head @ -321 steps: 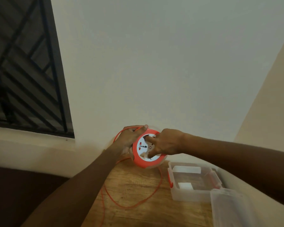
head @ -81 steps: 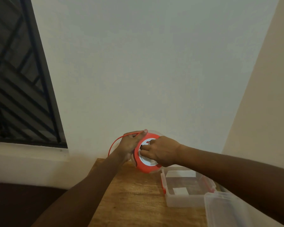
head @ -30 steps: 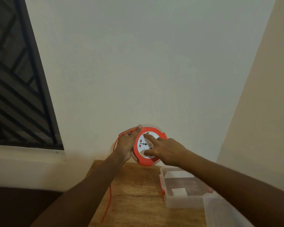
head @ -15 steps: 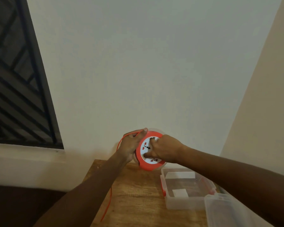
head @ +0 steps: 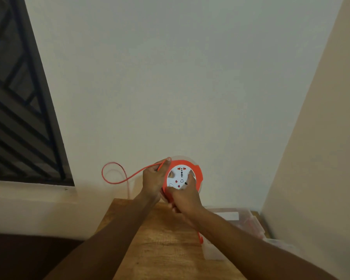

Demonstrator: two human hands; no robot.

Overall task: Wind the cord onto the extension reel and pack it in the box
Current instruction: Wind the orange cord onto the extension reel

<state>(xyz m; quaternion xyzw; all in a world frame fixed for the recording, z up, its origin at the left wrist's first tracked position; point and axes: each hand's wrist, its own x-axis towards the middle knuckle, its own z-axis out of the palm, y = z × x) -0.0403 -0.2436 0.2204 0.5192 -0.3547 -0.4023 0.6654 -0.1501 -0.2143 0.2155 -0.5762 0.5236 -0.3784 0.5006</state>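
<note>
The reel (head: 183, 176) was held upright above the far edge of the tabletop (head: 160, 239), its white socket face toward the camera. The left hand (head: 154, 179) gripped the reel's left rim, fingers curled over the top. The right hand (head: 183, 200) gripped the lower rim, fingers curled on the face. The cord (head: 117, 174) ran left from the reel's top in one loose loop against the wall (head: 180, 77). The clear box (head: 249, 223) stood open on the tabletop, right of the hands.
</note>
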